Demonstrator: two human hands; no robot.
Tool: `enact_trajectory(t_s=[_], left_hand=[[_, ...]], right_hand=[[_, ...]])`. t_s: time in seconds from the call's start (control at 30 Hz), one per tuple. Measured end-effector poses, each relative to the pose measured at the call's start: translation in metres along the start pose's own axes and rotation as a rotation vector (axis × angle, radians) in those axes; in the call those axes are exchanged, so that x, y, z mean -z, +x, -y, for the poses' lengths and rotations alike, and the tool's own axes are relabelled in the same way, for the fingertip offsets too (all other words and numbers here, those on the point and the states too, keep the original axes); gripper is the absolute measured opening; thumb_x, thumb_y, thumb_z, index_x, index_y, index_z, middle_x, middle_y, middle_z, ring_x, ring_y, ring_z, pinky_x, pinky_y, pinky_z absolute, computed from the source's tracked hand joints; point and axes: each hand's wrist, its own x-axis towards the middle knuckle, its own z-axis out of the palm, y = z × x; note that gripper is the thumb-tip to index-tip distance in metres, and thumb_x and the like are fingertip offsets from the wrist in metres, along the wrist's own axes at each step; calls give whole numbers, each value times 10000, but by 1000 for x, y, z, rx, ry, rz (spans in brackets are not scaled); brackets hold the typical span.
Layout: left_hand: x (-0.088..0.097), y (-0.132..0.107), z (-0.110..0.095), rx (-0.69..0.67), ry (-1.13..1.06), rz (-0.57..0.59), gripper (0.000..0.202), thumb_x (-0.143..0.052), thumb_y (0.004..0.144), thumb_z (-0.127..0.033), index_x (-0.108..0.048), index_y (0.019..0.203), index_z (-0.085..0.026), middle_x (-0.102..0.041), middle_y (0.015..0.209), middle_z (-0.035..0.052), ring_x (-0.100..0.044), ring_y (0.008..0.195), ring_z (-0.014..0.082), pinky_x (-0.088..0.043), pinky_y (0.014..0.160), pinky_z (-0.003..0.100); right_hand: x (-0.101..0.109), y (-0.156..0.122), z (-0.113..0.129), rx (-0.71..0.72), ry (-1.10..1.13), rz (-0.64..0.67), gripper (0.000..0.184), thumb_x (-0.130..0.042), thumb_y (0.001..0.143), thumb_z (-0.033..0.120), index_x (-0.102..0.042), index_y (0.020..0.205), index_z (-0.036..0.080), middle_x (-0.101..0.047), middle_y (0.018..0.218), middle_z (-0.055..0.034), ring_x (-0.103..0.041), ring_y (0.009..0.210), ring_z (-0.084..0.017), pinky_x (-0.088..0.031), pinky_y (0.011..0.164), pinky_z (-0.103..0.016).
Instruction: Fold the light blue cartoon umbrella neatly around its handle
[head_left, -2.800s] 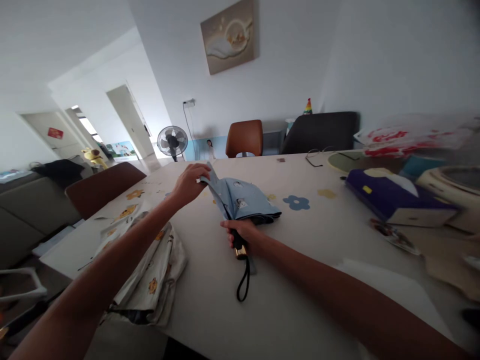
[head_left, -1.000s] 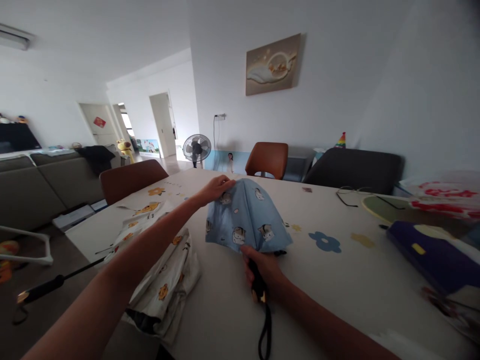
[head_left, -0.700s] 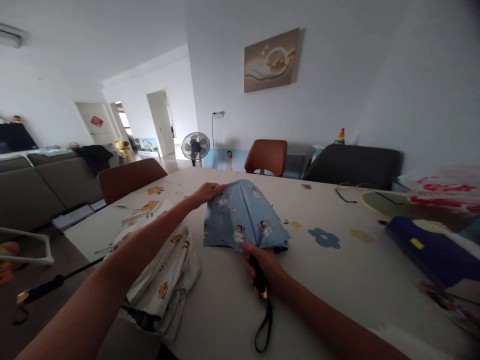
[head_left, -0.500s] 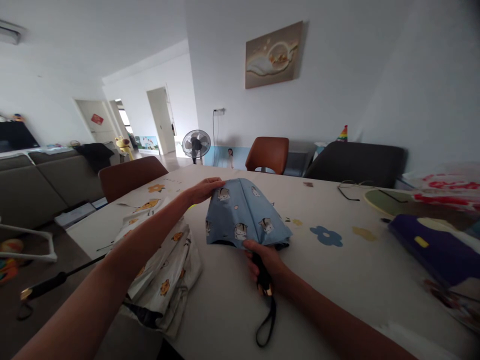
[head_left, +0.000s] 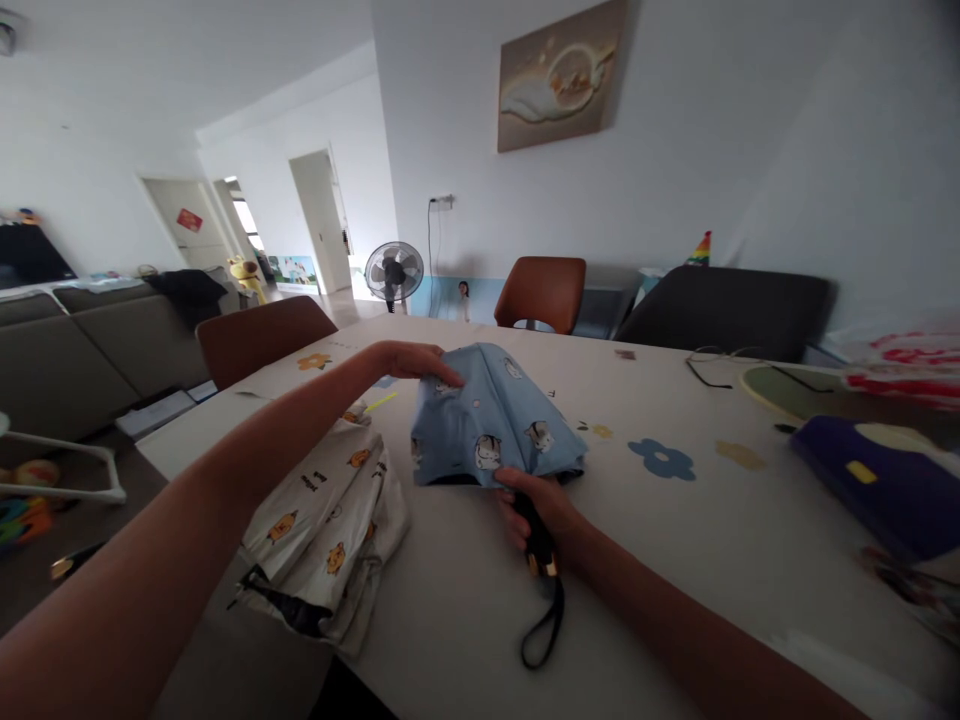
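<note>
A blue folding umbrella [head_left: 480, 420] with a cartoon animal print lies across the white table, its canopy loosely folded. My right hand [head_left: 544, 515] is wrapped round its black handle [head_left: 538, 540], thumb at the canopy's lower edge; a wrist loop [head_left: 543, 640] dangles below. At the canopy's far left edge, my left hand [head_left: 424, 362] grips the blue fabric, some of its fingers hidden. Under my left forearm lies a second umbrella [head_left: 322, 520], white with orange cartoon figures, its cloth crumpled. My arm covers most of its shaft.
On the right of the white table [head_left: 465, 590] are eyeglasses [head_left: 709, 370], a green round mat [head_left: 780, 395], a purple case [head_left: 870, 480] and a red-and-white plastic bag [head_left: 907, 355]. Chairs stand along the far side, with a fan [head_left: 394, 272] beyond.
My left hand has shifted slightly right and further onto the blue canopy. My left forearm now covers more of the white umbrella's handle. The whole view has tilted a little.
</note>
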Motion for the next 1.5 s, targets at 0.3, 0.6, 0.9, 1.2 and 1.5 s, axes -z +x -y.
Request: enact_trajectory(t_s=[0.3, 0.6, 0.9, 1.2, 1.5], left_hand=[[17, -11, 26, 2, 27, -2, 235, -717, 574, -262, -709, 790, -170, -700, 837, 66, -619, 760, 191, -451, 767, 314], [16, 8, 51, -134, 85, -480, 174, -658, 604, -246, -675, 756, -162, -668, 759, 48, -583, 718, 159, -430, 739, 299], [-139, 16, 18, -520, 419, -940, 384, -488, 775, -276, -523, 1137, -152, -511, 1234, 130, -435, 1178, 234, -339, 987, 366], [-132, 56, -7, -247, 38, -940, 589, -342, 860, -331, -216, 1382, -91, -156, 1472, 136, -117, 1359, 204, -114, 1101, 334], [-164, 36, -1, -336, -206, -945, 493, -370, 862, -416, -418, 1260, -130, -408, 1359, 131, -350, 1271, 217, -238, 1059, 318]], right_hand=[[5, 6, -1, -4, 66, 55, 324, -530, 736, 427, -402, 561, 186, -388, 319, 58, -360, 258, -81, -326, 288, -194], [-2, -1, 3, 23, 80, -50, 320, -520, 742, 426, -413, 565, 182, -401, 319, 54, -382, 256, -85, -304, 275, -185], [-18, -3, 1, 209, -3, -271, 294, -515, 716, 358, -426, 497, 184, -446, 305, 22, -428, 261, -104, -348, 295, -202], [-30, -15, 2, 123, -16, -231, 333, -490, 743, 296, -411, 435, 195, -448, 303, 2, -434, 258, -113, -355, 280, -212], [-24, -11, 7, 198, -73, -267, 290, -504, 711, 249, -424, 442, 179, -466, 308, -1, -446, 261, -110, -381, 293, -204]])
